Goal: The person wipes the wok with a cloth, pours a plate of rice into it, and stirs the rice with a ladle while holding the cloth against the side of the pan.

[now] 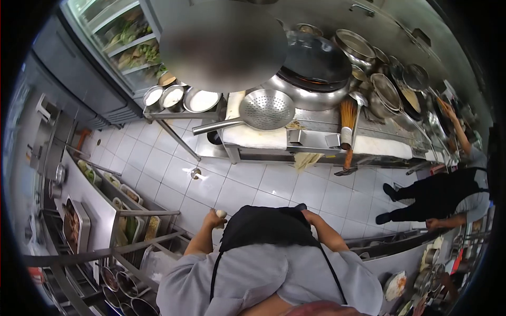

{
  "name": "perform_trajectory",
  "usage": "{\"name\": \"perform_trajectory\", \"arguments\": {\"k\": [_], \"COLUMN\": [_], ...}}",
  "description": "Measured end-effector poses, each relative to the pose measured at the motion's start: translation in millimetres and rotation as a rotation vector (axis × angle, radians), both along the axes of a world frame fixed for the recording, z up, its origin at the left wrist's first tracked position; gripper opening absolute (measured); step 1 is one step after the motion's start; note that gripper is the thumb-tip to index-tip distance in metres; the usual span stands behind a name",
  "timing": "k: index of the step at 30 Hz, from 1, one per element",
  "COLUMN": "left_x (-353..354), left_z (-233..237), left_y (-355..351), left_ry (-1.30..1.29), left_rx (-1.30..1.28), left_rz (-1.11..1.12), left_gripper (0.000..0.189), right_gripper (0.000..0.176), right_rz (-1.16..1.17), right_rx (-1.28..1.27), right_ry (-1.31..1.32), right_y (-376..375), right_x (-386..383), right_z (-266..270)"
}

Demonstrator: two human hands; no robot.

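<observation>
My left hand (214,219) hangs beside my black apron (266,226), its fingers closed around a small whitish rounded thing (221,214). What kind of thing it is does not show. My right hand (312,219) is down at the other side of the apron, its fingers mostly hidden. Ahead of me, a perforated metal strainer (267,109) with a long handle lies over the counter's front edge, apart from both hands. A bamboo brush (347,122) and a long-handled ladle (358,100) rest to its right.
A black wok (316,55) sits on the stove behind the strainer. Metal bowls with white contents (203,100) stand left of it. At right is another person in a black apron (456,192). A shelf rack (97,208) with food trays stands left; tiled floor (242,195) lies ahead.
</observation>
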State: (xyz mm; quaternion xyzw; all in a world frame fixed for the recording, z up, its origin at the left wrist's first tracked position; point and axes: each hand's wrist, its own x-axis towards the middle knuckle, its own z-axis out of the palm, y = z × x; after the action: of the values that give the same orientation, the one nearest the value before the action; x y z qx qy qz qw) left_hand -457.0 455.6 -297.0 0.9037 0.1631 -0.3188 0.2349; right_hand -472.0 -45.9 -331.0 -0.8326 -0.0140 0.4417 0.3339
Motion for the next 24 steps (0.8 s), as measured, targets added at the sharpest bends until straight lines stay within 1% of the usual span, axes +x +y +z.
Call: {"name": "perform_trajectory", "arguments": {"k": [1, 2, 3, 5, 6, 9, 11, 12, 13, 14, 17, 19, 20, 22, 24], "left_x": [-1, 1, 6, 22, 26, 44, 54, 58, 60, 61, 60, 60, 60, 56, 56], "left_z": [-4, -7, -7, -5, -4, 4, 13, 9, 6, 4, 3, 8, 9, 3, 2], "left_y": [1, 2, 0, -5, -8, -25, -38, -42, -45, -46, -49, -49, -48, -45, -42], "left_ry": [-0.029, -0.059, -0.018, 0.066, 0.063, 0.072, 0.102, 0.063, 0.023, -0.017, -0.052, -0.031, -0.02, -0.038, -0.04], "left_rx": [-0.001, -0.003, -0.017, -0.042, -0.037, 0.007, 0.075, 0.081, 0.085, 0.089, -0.02, -0.05, -0.064, -0.056, -0.069], "left_rz": [-0.014, -0.034, -0.055, -0.115, -0.139, -0.259, -0.377, -0.398, -0.415, -0.426, -0.301, -0.28, -0.269, -0.308, -0.326], "left_gripper": [0.077, 0.076, 0.074, 0.071, 0.069, 0.067, 0.067, 0.068, 0.068, 0.069, 0.069, 0.069, 0.069, 0.069, 0.069], "right_gripper": [0.041, 0.039, 0.038, 0.038, 0.038, 0.042, 0.042, 0.042, 0.041, 0.041, 0.041, 0.042, 0.04, 0.036, 0.036], "right_rz": [-0.11, -0.227, -0.35, -0.312, -0.3, -0.107, -0.092, -0.083, -0.146, -0.164, -0.208, -0.241, -0.221, -0.181, -0.206], "right_rx": [-0.055, -0.112, -0.168, -0.168, -0.166, -0.107, -0.081, -0.07, -0.085, -0.078, -0.064, -0.066, -0.072, -0.085, -0.095], "right_ry": [0.072, 0.143, 0.215, 0.254, 0.275, 0.137, 0.037, -0.014, -0.027, -0.02, 0.013, 0.059, 0.032, -0.022, -0.019], "right_y": [1, 13, 21, 23, 22, 14, 8, 6, 7, 6, 5, 6, 6, 6, 8], "right_x": [-4, -6, -6, -4, -7, -12, -18, -21, -25, -27, -29, -31, -32, -33, -34], "right_z": [14, 46, 65, 75, 77, 48, 21, 19, 16, 17, 19, 24, 23, 21, 24]}}
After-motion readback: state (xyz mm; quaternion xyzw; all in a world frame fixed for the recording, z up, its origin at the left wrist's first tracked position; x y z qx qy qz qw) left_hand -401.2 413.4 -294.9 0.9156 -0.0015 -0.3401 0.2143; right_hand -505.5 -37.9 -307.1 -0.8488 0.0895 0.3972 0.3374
